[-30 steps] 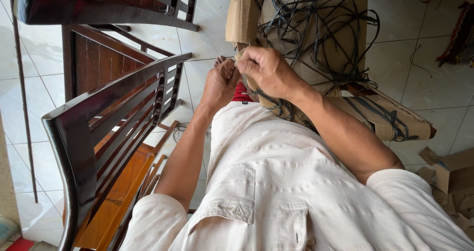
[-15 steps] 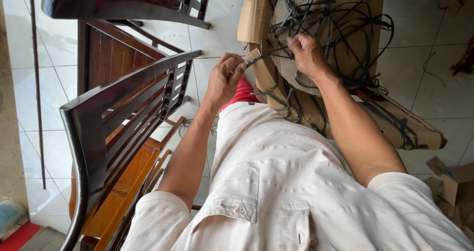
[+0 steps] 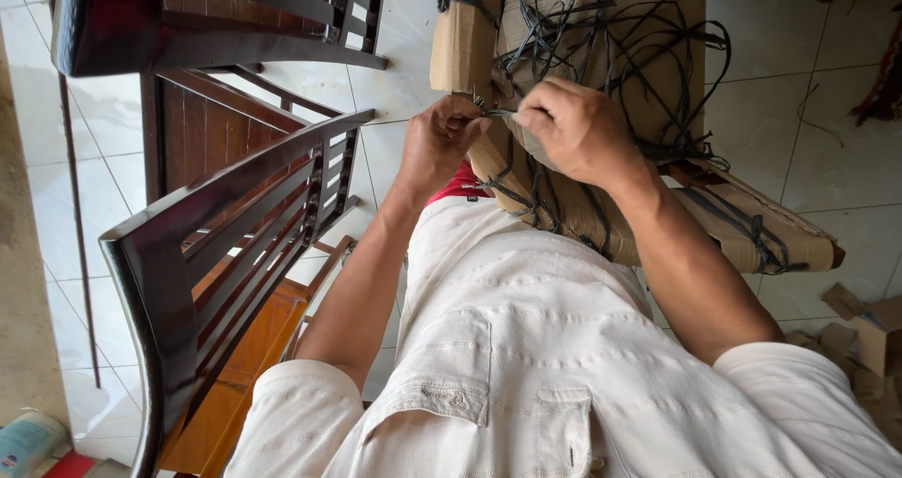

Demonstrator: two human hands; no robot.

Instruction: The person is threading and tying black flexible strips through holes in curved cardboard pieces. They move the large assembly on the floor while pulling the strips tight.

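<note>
Here, both hands [image 3: 512, 130] pinching black strap [image 3: 498, 113], cardboard-wrapped bundle [image 3: 601, 27]

Bright, even daylight fills the head view. Pale glossy floor tiles [image 3: 395, 74] reflect a soft sheen, and the dark lacquered wooden chair back [image 3: 225, 205] carries white glare along its top rail. Shadows stay faint and diffuse. The cream cotton shirt [image 3: 526, 346] nears overexposure. Focus is sharp centrally; edges stretch slightly from wide-angle distortion.

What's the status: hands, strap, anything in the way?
Left hand and right hand both pinch a dark strap between them. Strap belongs to the tangle on the cardboard-wrapped piece. Dark wooden chair stands close at the left, not touching.
</note>
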